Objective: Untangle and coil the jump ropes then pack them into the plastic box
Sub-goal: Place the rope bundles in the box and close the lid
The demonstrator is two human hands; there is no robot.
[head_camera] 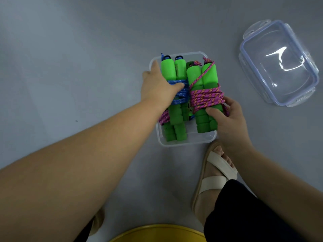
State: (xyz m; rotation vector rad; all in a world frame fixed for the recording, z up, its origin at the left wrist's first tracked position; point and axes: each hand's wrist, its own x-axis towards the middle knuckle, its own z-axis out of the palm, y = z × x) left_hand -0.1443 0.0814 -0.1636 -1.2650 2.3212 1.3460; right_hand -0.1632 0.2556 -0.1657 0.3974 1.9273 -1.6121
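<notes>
Nearly packed. Pressing the blue rope bundle (176,95) into the plastic box (187,143) with a flat left hand (157,86), gripping the pink rope bundle (206,96) (sitting high) with the right hand (225,117). Next: push it down.

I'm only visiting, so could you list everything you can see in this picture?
plastic box: one, clear, on the floor, centre.
blue-rope bundle: one, green handles, left side of the box.
pink-rope bundle: one, green handles, right side, on top.
lower handles: green, with some pink rope, underneath; count unclear.
lid: one, clear with a bluish rim, on the floor, upper right.
floor: grey.
yellow object: one, bottom edge, partly seen.
sandal: beige, on the foot beside the box.
left hand: presses on the blue-rope bundle.
right hand: grips the pink-rope bundle.
</notes>
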